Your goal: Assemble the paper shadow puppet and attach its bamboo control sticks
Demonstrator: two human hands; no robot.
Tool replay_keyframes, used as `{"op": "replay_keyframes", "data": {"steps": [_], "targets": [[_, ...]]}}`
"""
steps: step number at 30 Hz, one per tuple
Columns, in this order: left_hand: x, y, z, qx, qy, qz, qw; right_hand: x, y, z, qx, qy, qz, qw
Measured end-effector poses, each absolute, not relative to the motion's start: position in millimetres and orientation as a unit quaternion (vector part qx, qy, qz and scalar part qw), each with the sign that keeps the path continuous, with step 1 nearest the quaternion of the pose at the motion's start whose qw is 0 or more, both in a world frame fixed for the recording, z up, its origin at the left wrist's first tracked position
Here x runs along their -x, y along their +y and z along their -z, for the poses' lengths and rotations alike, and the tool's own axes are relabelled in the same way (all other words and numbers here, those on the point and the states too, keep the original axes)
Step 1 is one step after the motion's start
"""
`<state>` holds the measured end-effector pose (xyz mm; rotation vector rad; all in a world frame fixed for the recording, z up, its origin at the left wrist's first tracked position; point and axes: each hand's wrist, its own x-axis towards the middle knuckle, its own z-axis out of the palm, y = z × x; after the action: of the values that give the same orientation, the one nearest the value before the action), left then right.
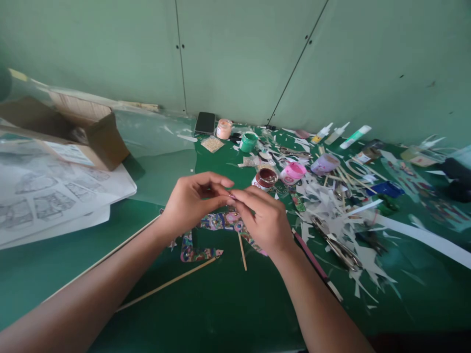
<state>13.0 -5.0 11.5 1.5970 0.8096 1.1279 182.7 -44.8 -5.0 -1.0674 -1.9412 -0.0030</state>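
My left hand (196,200) and my right hand (263,215) meet fingertip to fingertip above the green table. Both are closed in a pinch on something tiny and pinkish that is too small to name. Below them lies a patterned, multicoloured cut-out figure (217,221), partly hidden by the hands. A bent patterned piece (191,253) belongs to it or lies beside it; I cannot tell which. Thin wooden sticks (169,285) run out from these pieces toward me, and a short stick (242,252) lies under my right hand.
Paint jars, dark red (265,177), pink (293,172) and green (249,141), stand beyond my hands. White paper scraps (327,201) and metal scissors (340,250) cover the right side. An open cardboard box (99,142) rests on printed sheets (66,196) at left.
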Motion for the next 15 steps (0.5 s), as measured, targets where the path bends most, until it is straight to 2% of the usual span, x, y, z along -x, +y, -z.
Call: {"op": "replay_keyframes", "data": {"steps": [7, 15], "targets": [[-12.3, -2.4, -14.2, -0.653, 0.362, -0.434, 0.504, -181.6, -44.4, 5.5, 0.419, -0.78, 0.025, 0.465], [-6.8, 3.6, -14.1, -0.663, 0.357, -0.396, 0.526, -179.8, -45.8, 6.7, 0.428, -0.791, 0.003, 0.436]]}}
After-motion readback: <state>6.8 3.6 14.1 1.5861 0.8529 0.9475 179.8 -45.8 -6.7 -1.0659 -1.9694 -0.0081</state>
